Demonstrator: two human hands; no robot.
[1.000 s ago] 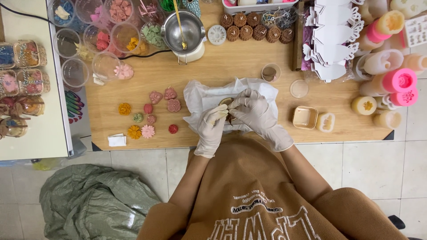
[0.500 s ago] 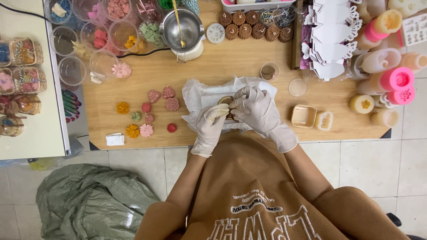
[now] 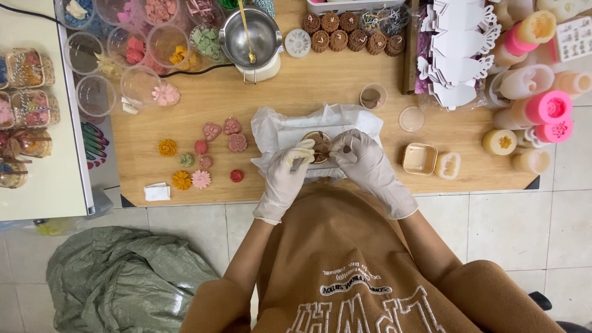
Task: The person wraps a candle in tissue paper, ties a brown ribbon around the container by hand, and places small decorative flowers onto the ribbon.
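While gloved hands (image 3: 327, 163) cover it, cup (image 3: 319, 147) blurs.

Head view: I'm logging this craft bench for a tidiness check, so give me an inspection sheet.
Surface: wooden table, crowded.
Job's things: small round cup over white sheet.
Clutter: small flower shapes, clear cups, metal pot, pink moulds.
Hands: left hand and right hand, white gloves, both at the cup.
Cables: black cable at top left.
Surroundings: tiled floor, green bag.
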